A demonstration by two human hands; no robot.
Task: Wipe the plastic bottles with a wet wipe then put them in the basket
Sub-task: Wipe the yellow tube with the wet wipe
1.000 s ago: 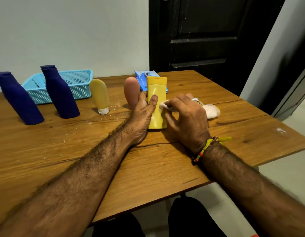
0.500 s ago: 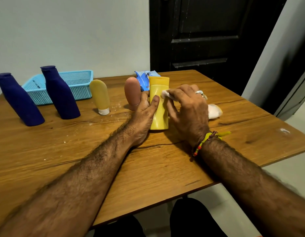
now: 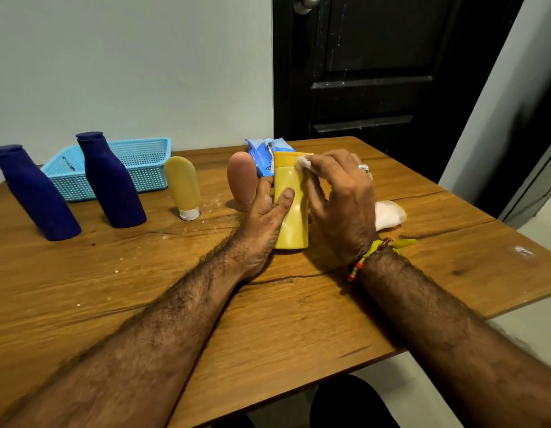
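A yellow plastic bottle (image 3: 291, 217) stands upright at the middle of the wooden table (image 3: 144, 288). My left hand (image 3: 265, 217) grips its lower left side, thumb across the front. My right hand (image 3: 342, 196) pinches a white wet wipe (image 3: 303, 161) against the bottle's top right edge. The light blue basket (image 3: 150, 168) sits at the back left, with no bottle visible in it. In front of it stand two dark blue bottles (image 3: 113, 183) (image 3: 33, 193), then a pale yellow tube (image 3: 184, 186) and a pink tube (image 3: 241, 177).
A blue wipes packet (image 3: 265, 152) lies behind the yellow bottle. A white bottle (image 3: 388, 214) lies on its side to the right, partly hidden by my right hand. The table's right edge runs near a dark door. White crumbs dot the tabletop.
My right hand has slid the wipe up the yellow bottle's right side, from the middle to the top. My left hand keeps its hold and the bottle stays in place.
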